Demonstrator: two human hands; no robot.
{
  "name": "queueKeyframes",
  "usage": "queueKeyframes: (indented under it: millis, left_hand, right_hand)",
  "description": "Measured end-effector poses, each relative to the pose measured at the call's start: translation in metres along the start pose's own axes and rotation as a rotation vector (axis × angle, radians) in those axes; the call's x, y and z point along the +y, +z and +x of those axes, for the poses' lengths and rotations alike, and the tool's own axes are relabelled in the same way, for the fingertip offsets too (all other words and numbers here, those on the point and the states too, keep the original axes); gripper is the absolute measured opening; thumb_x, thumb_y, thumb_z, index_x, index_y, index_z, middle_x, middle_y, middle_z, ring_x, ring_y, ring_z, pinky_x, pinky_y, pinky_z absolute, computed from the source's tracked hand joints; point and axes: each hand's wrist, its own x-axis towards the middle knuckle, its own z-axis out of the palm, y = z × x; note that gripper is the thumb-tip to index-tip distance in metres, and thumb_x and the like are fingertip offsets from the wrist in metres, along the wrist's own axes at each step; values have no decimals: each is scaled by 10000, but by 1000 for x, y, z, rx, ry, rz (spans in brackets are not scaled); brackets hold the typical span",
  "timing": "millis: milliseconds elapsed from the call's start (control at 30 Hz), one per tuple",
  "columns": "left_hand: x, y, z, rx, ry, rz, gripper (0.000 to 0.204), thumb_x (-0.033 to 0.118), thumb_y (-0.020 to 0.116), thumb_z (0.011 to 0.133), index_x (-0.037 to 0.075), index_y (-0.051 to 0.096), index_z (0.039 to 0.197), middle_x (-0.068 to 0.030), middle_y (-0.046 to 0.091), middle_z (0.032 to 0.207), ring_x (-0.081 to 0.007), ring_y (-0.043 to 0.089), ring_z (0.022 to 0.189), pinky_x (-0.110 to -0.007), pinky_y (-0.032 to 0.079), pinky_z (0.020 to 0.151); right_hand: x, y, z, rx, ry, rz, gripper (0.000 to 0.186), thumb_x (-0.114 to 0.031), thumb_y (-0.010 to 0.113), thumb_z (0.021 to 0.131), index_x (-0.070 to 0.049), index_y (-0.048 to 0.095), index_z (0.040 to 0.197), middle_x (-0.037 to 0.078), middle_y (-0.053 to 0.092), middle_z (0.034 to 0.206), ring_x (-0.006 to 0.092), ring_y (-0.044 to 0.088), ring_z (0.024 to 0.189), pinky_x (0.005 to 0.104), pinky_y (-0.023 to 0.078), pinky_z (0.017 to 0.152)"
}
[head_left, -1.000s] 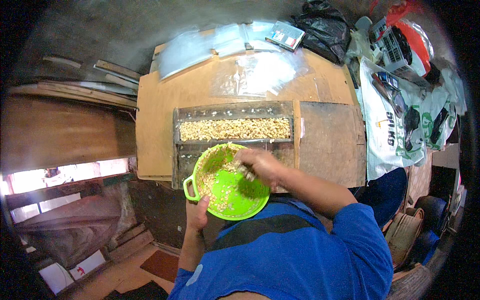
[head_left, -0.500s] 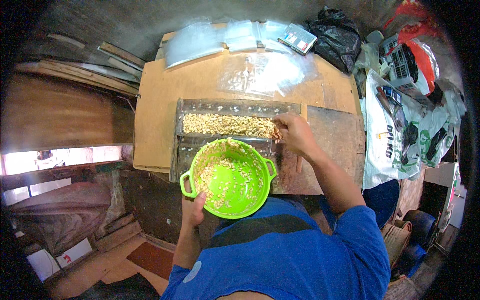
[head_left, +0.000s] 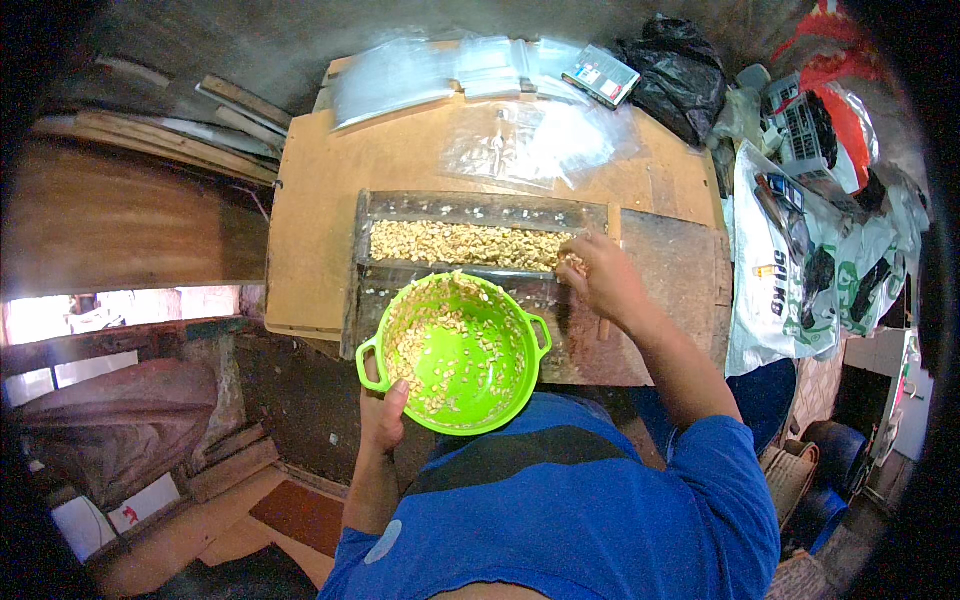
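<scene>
A bright green two-handled bowl (head_left: 470, 350) is tilted toward me at the table's near edge, pale beans scattered over its bottom and clinking thickly up its left wall. My left hand (head_left: 383, 415) grips it at the left handle, thumb over the rim and the other fingers hidden beneath. Just beyond the bowl, a long strip of pale beans (head_left: 465, 244) lies in a shallow wooden frame (head_left: 480, 208) on clear plastic. My right hand (head_left: 600, 275) is at the strip's right end, its curled fingertips against the beans; whatever they pinch is hidden.
Clear plastic sheets (head_left: 510, 145) and stacked plastic bags (head_left: 393, 85) lie at the back of the wooden table (head_left: 310, 220). A small box (head_left: 600, 76) and a black plastic bag (head_left: 675, 85) are beside them. White sacks (head_left: 775, 280) crowd the right side; planks (head_left: 150, 145) lean at left.
My right hand has shifted slightly right and its fingers have curled in more at the end of the bean strip. The bowl and my left hand have hardly moved.
</scene>
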Motion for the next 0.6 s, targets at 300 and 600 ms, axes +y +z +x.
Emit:
queueKeyframes:
  millis: [300,600]
  left_hand:
    - [-7,-10,-1,8,9,-36,703,245,624,866,-18,406,1480,-142,531,1412,-244,522,1273,-389,409,1085]
    - [-12,-14,-3,36,-52,-28,674,224,619,866,-13,422,1466,-128,553,1378,-235,537,1242,-387,419,1071]
  right_hand:
    - [2,9,-13,201,160,-51,263,-124,756,837,-69,652,1072,184,626,1028,409,616,987,483,523,857]
    - [4,19,-14,98,89,-65,268,-146,758,859,-63,638,1083,204,609,1006,403,624,935,486,526,814]
